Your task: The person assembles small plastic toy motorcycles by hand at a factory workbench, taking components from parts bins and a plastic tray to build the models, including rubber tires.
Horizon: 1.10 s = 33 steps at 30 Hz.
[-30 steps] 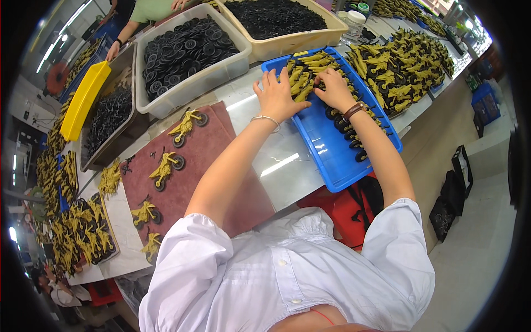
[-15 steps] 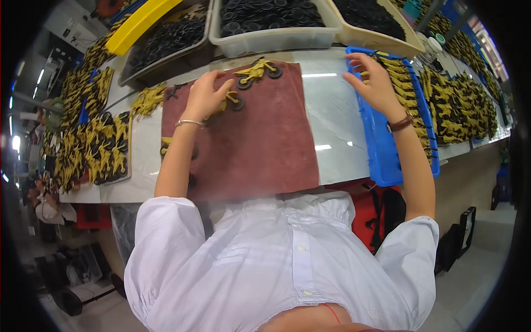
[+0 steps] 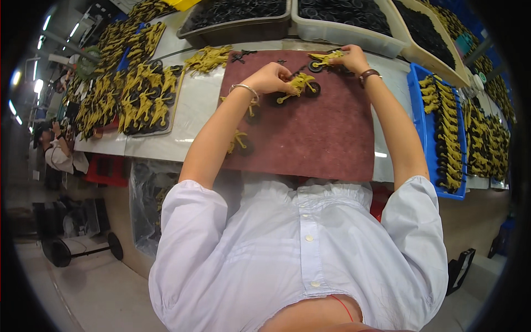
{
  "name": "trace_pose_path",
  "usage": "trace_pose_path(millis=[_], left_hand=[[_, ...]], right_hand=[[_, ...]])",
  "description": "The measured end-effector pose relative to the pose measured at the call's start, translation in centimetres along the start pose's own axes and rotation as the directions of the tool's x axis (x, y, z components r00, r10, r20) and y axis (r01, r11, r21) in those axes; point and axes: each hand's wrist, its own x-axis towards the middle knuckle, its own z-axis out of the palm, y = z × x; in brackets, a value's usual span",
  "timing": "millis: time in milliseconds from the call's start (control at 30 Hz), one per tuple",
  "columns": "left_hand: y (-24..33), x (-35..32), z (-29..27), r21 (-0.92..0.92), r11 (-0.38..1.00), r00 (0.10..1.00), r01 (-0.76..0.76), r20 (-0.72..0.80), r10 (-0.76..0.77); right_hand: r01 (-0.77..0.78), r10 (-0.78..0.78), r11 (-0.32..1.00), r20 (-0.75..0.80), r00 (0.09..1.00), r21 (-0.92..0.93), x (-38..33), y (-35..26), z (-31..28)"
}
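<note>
Maroon mat [image 3: 326,138]: on its far half, left hand [image 3: 269,79], curled nearly closed, pinches yellow toy motorcycle [image 3: 301,84]; right hand [image 3: 354,60], likewise curled, pinches second motorcycle [image 3: 323,58] by mat's far edge. I judge slack grip could tip either; close spacing could snag wheels [image 3: 313,89].

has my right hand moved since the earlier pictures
Yes: the right hand has moved left, away from the blue tray and over to the far part of the maroon mat.
</note>
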Motion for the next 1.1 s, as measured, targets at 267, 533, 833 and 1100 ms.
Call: trace_pose_path(millis=[267, 533, 833, 1100], left_hand=[[-4.9, -7.1, -8.4, -0.036, 0.997, 0.98, -0.075, 0.183, 0.08], [-8.5, -7.4, -8.5, 0.262, 0.965, 0.996, -0.013, 0.085, -0.01], [-8.0, -5.7, -8.5, 0.396, 0.918, 0.918, 0.039, 0.349, -0.189], [-8.4, -9.5, -9.8, 0.268, 0.963, 0.985, 0.035, 0.152, -0.079]], right_hand=[[-0.118, 0.083, 0.913, 0.105, 0.991, 0.391, -4.2, -1.8, -1.5], [-0.01, -0.1, 0.743, 0.126, 0.987, 0.67, -11.3, -8.1, -0.9], [0.164, -0.461, 0.714, 0.281, 0.842, 0.681, -23.0, -16.4, 10.0], [0.2, -0.433, 0.741, 0.23, 0.871, 0.641, -24.1, -17.9, 10.8]])
